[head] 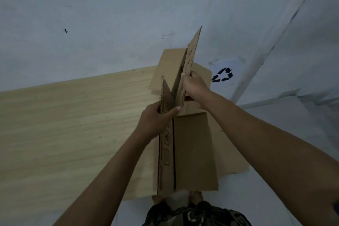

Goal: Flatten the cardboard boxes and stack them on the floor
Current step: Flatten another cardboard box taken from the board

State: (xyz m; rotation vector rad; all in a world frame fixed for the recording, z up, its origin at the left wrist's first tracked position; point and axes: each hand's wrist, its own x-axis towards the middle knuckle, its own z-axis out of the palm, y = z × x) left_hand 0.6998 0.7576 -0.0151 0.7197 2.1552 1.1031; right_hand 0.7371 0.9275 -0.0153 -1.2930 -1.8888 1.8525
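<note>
A collapsed cardboard box (192, 150) is held upright in the centre of the frame, its brown panels pressed nearly flat and its lower edge seen just above the person's feet (196, 196) at the bottom centre. Printed handling symbols are carried on its narrow left panel. Two upper flaps are spread apart in a V: the near flap (166, 97) is pinched by the left hand (156, 121), with the thumb laid across the flap's inner face and the fingers curled behind it, while the far flap (192, 55), which rises toward the upper centre, is gripped by the right hand (195, 88), whose fingers are wrapped over its edge. Behind the held box, flattened cardboard (231, 154) is seen lying on the grey floor (91, 24), extending to the right of centre and above the hands. A white sheet with a black recycling symbol (222, 75) is fixed to the floor at centre right, just beside that cardboard. A large pale wooden board (64, 124) is spread across the left half of the frame. Dark patterned clothing (196, 214) is visible at the bottom edge.
</note>
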